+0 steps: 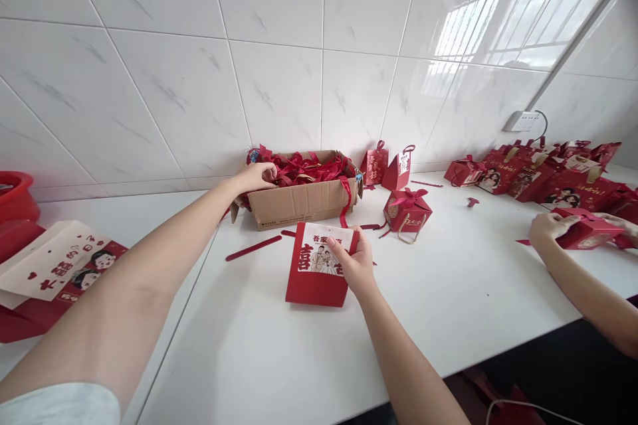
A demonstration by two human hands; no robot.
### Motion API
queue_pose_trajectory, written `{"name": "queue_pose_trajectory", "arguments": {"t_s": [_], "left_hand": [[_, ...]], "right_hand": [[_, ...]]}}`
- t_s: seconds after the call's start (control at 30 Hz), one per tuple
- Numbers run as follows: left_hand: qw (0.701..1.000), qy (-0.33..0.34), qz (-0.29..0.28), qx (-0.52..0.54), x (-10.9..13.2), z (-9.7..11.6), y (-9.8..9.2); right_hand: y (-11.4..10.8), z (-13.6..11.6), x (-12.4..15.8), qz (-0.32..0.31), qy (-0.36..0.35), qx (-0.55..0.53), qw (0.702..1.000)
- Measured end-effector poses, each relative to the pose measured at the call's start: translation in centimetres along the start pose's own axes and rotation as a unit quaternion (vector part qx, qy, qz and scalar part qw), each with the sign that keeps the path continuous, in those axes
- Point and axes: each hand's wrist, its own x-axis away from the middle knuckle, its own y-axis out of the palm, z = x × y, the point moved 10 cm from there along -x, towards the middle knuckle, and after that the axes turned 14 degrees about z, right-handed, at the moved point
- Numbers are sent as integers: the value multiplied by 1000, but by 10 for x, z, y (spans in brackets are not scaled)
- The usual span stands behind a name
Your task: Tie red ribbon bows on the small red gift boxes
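Observation:
My right hand (359,262) grips a red paper gift box (316,289) by its right edge, thumb across the front. That box has a white panel with a printed couple and is held up above the white table. My left hand (258,176) is at the left end of an open cardboard box (299,204), fingers curled together on the red ribbons (314,166) heaped inside. Its fingertips are partly hidden among the ribbons. One ribbon (345,202) hangs over the cardboard box's front.
Right of the cardboard box stand a tied red box (407,212) and two small gift boxes (397,169). A co-worker's hands (545,229) hold another red box (588,229) at far right, near many finished boxes (528,176). Flat printed boxes (64,265) and a red basin (17,196) are left.

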Motion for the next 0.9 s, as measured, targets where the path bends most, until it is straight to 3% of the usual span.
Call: {"name": "queue_pose_trajectory", "arguments": {"t_s": [0.3,0.53,0.7,0.9], "left_hand": [[998,28,42,-37,-3,7,-3],[993,32,113,-30,-1,10,-28],[985,44,165,-24,13,22,-70],[941,107,321,-13,62,71,-165]], "right_hand": [[-1,-2,-3,8,-14,6,1000],[-2,-1,-1,2,-15,16,1000],[-4,-4,-1,12,-23,32,999],[-5,-1,0,8,-27,41,999]]}}
